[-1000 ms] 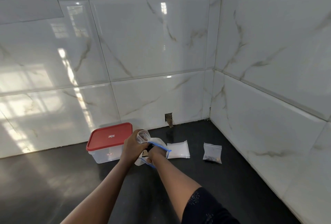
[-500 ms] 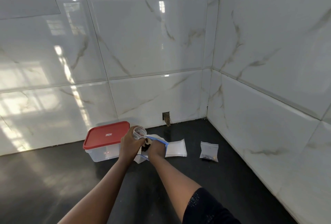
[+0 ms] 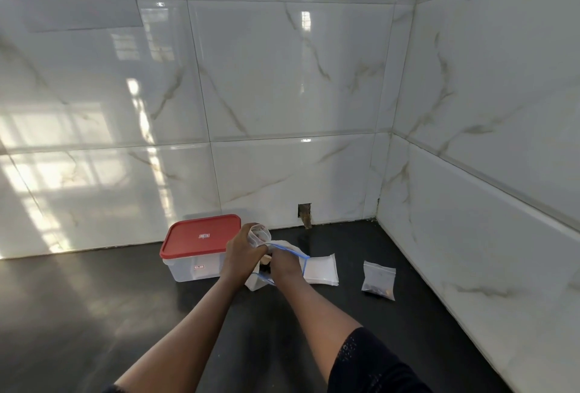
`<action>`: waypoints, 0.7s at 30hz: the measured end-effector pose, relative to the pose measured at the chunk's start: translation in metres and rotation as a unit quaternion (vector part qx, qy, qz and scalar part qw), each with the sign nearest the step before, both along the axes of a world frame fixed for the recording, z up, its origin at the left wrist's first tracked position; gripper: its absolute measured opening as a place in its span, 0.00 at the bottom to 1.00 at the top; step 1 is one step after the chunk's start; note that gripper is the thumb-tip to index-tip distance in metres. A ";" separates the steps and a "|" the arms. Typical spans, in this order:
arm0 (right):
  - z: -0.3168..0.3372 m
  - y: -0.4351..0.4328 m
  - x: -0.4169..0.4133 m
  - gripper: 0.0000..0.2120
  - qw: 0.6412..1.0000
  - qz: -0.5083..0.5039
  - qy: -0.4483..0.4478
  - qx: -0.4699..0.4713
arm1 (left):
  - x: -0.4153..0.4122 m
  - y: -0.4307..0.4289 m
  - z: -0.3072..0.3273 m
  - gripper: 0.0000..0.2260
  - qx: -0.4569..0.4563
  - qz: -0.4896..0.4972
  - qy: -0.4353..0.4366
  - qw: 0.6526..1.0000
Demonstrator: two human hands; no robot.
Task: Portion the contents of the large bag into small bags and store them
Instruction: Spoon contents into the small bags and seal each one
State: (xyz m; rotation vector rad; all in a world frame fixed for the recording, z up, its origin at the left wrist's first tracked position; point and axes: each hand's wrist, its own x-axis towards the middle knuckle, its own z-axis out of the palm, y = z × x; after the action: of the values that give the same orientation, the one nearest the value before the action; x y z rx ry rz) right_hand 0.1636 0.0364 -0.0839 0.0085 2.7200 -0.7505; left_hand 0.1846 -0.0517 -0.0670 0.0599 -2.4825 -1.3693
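Right sleeve (image 3: 370, 364): black, short, ending near the elbow, hem area dotted with small pale specks. Left sleeve (image 3: 108, 389): dark sliver only, well left of the right sleeve. Forearms, left grip (image 3: 243, 259) and right grip (image 3: 285, 265): bare.

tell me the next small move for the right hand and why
Probably draw the right hand out of the large bag and tip what it took into the small bag, which the left hand holds mouth-open just above. Its fingers are hidden inside, so any pinch is unconfirmed.
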 end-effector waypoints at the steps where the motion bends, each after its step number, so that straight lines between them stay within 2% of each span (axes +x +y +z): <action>1: -0.001 0.000 0.000 0.23 1.000 0.009 0.004 0.007 | 0.000 0.001 0.000 0.19 -0.002 0.000 -0.001 1.000; 7: -0.004 0.005 -0.007 0.17 1.000 -0.003 0.012 0.012 | 0.002 0.001 -0.001 0.19 -0.012 -0.002 0.001 1.000; 13: -0.015 -0.001 -0.006 0.17 0.998 -0.010 0.048 0.040 | 0.008 -0.002 0.004 0.17 -0.018 0.002 0.008 1.000; 18: -0.008 -0.005 -0.007 0.18 0.998 0.010 0.017 0.055 | 0.008 -0.004 0.003 0.17 -0.013 0.005 0.006 1.000; 21: -0.006 -0.005 -0.008 0.17 0.999 -0.019 0.016 0.027 | 0.009 -0.005 0.003 0.18 -0.015 0.005 0.003 1.000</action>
State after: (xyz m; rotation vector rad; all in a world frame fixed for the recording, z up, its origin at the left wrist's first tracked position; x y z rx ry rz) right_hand 0.1561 0.0314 -0.0900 0.0604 2.7762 -0.6931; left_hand 0.1933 -0.0563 -0.0636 0.0623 -2.4930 -1.3263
